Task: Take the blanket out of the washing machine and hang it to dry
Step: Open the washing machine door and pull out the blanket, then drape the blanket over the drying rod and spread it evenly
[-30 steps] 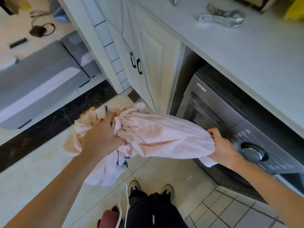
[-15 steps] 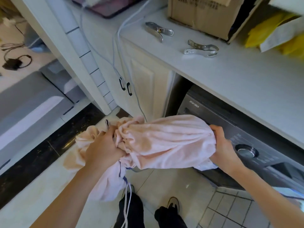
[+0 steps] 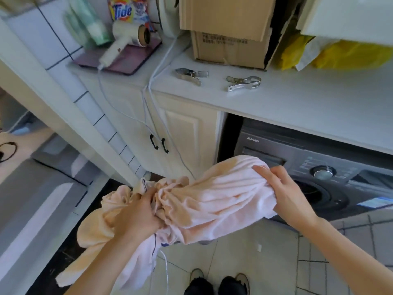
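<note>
1. The left hand (image 3: 138,213) clenches the bunched middle of the pink blanket (image 3: 212,199), gathering loose folds off the floor.
2. The right hand (image 3: 285,192) curls around its far end, supporting the bundle.
3. The blanket hangs clear before the washing machine (image 3: 319,167), out of the drum.

We see the blanket (image 3: 212,199), soft and pink, bunched up like a fat roll, up off the floor just in front of the washing machine (image 3: 319,158). Its left end hangs down loose. The dark grey washing machine sits under a white counter (image 3: 297,107).
</note>
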A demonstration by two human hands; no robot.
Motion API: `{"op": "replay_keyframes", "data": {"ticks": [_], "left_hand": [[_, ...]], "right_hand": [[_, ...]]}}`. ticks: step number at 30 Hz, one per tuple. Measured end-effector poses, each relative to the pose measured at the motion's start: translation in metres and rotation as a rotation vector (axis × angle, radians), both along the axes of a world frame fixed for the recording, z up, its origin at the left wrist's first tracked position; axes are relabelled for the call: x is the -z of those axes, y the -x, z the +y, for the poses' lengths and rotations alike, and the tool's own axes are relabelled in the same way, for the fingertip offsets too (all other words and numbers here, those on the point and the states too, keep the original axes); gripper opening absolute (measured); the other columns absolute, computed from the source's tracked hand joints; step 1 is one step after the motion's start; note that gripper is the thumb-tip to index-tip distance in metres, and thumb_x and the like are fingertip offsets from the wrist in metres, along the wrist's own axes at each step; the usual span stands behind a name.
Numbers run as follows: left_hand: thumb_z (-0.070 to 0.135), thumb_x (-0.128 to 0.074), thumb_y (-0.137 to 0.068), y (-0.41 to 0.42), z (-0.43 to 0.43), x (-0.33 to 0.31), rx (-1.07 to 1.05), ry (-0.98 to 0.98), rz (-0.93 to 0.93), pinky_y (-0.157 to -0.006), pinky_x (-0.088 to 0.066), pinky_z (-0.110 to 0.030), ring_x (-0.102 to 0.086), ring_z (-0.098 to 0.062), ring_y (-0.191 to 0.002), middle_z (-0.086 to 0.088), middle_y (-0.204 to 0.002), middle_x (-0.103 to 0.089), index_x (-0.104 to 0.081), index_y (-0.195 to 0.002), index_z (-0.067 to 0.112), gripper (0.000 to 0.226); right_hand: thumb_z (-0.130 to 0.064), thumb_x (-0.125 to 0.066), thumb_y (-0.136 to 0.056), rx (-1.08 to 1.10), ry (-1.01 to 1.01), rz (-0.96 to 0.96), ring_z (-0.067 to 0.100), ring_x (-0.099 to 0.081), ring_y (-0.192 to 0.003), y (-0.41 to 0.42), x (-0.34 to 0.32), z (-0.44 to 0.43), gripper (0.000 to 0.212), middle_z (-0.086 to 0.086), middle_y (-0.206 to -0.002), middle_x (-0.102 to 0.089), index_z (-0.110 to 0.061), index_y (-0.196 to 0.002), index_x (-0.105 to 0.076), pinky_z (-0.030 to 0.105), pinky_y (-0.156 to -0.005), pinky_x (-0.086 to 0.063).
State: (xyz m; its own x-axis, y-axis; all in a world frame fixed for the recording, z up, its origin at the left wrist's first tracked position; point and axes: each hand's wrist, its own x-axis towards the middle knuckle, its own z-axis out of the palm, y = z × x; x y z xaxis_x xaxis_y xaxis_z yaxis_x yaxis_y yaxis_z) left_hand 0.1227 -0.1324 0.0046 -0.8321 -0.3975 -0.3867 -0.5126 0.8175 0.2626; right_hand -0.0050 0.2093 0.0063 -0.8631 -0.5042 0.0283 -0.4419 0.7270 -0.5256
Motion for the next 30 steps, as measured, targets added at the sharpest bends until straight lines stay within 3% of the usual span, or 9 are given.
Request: {"op": "replay_keyframes", "data": {"ticks": [2, 3, 6, 10, 12, 14, 21, 27, 30], "left_hand": [[0.04, -0.062, -0.06, -0.002, -0.004, -0.005, -0.014, -0.013, 0.022, -0.071, -0.054, -0.038, -0.057, -0.027, -0.104, -0.001, -0.122, -0.05, -0.025, -0.137, 0.046, 0.086], [0.04, -0.06, -0.059, -0.003, -0.006, -0.008, -0.02, -0.019, 0.039, -0.07, -0.055, -0.038, -0.058, -0.026, -0.104, -0.001, -0.124, -0.05, -0.026, -0.137, 0.046, 0.086], [0.039, -0.059, -0.063, -0.004, -0.009, -0.014, -0.006, -0.056, 0.098, -0.074, -0.055, -0.038, -0.056, -0.024, -0.113, 0.0, -0.134, -0.049, -0.027, -0.138, 0.045, 0.082], [0.038, -0.057, -0.071, -0.007, -0.005, -0.019, -0.026, -0.071, 0.151, -0.085, -0.051, -0.041, -0.052, -0.024, -0.118, 0.0, -0.132, -0.051, -0.027, -0.139, 0.044, 0.075], [0.039, -0.057, -0.073, -0.007, -0.001, -0.023, -0.027, -0.063, 0.171, -0.084, -0.051, -0.041, -0.051, -0.024, -0.119, 0.001, -0.133, -0.049, -0.025, -0.14, 0.044, 0.075], [0.04, -0.057, -0.072, -0.009, 0.003, -0.025, -0.026, -0.067, 0.195, -0.079, -0.053, -0.039, -0.054, -0.024, -0.113, 0.001, -0.129, -0.053, -0.026, -0.14, 0.046, 0.075], [0.048, -0.058, -0.076, -0.011, 0.008, -0.035, 0.02, -0.126, 0.264, -0.079, -0.038, -0.034, -0.045, -0.026, -0.126, 0.001, -0.133, -0.05, -0.022, -0.141, 0.05, 0.075], [0.043, -0.058, -0.079, -0.02, -0.026, -0.035, 0.128, -0.176, 0.298, -0.099, -0.04, -0.038, -0.044, -0.021, -0.131, 0.008, -0.142, -0.048, -0.022, -0.144, 0.049, 0.075], [0.048, -0.057, -0.077, -0.028, -0.048, -0.039, 0.197, -0.191, 0.321, -0.082, -0.04, -0.032, -0.053, -0.019, -0.122, 0.013, -0.136, -0.054, -0.028, -0.14, 0.049, 0.07]], "right_hand": [[-0.061, -0.064, -0.082, 0.043, -0.022, 0.083, 0.002, -0.055, -0.08, -0.005, -0.011, -0.008, 0.03, -0.018, -0.093, -0.054, -0.038, -0.099, -0.056, 0.026, -0.072, -0.044], [-0.078, -0.057, -0.075, 0.072, -0.016, 0.096, 0.001, -0.057, -0.074, -0.005, -0.015, -0.009, 0.049, -0.017, -0.085, -0.056, -0.034, -0.097, -0.059, 0.03, -0.073, -0.046], [-0.088, -0.05, -0.069, 0.173, 0.078, 0.101, 0.001, -0.056, -0.068, -0.009, -0.024, -0.012, 0.062, -0.014, -0.079, -0.056, -0.035, -0.1, -0.063, 0.035, -0.073, -0.046], [-0.056, -0.047, -0.092, 0.143, 0.202, 0.036, 0.0, -0.051, -0.083, -0.019, -0.046, -0.012, 0.025, -0.016, -0.093, -0.047, -0.052, -0.115, -0.056, 0.024, -0.077, -0.041], [-0.026, -0.066, -0.087, 0.062, 0.116, 0.126, 0.008, -0.051, -0.085, -0.021, -0.054, -0.008, 0.041, -0.014, -0.1, -0.045, -0.047, -0.119, -0.051, 0.023, -0.073, -0.04], [-0.012, -0.066, -0.084, 0.002, 0.021, 0.25, 0.015, -0.05, -0.087, -0.027, -0.062, -0.008, 0.052, -0.005, -0.103, -0.045, -0.036, -0.128, -0.051, 0.023, -0.072, -0.04], [-0.008, -0.072, -0.081, 0.021, -0.048, 0.35, 0.016, -0.047, -0.093, -0.059, -0.095, -0.024, 0.067, 0.002, -0.102, -0.048, -0.034, -0.139, -0.049, 0.032, -0.075, -0.048], [-0.006, -0.076, -0.076, 0.127, -0.034, 0.396, 0.012, -0.043, -0.092, -0.096, -0.097, -0.04, 0.07, 0.001, -0.103, -0.048, -0.033, -0.136, -0.051, 0.033, -0.071, -0.051], [-0.011, -0.069, -0.084, 0.197, -0.021, 0.375, 0.015, -0.05, -0.09, -0.118, -0.098, -0.054, 0.053, -0.004, -0.106, -0.048, -0.036, -0.129, -0.055, 0.026, -0.073, -0.044]]}}
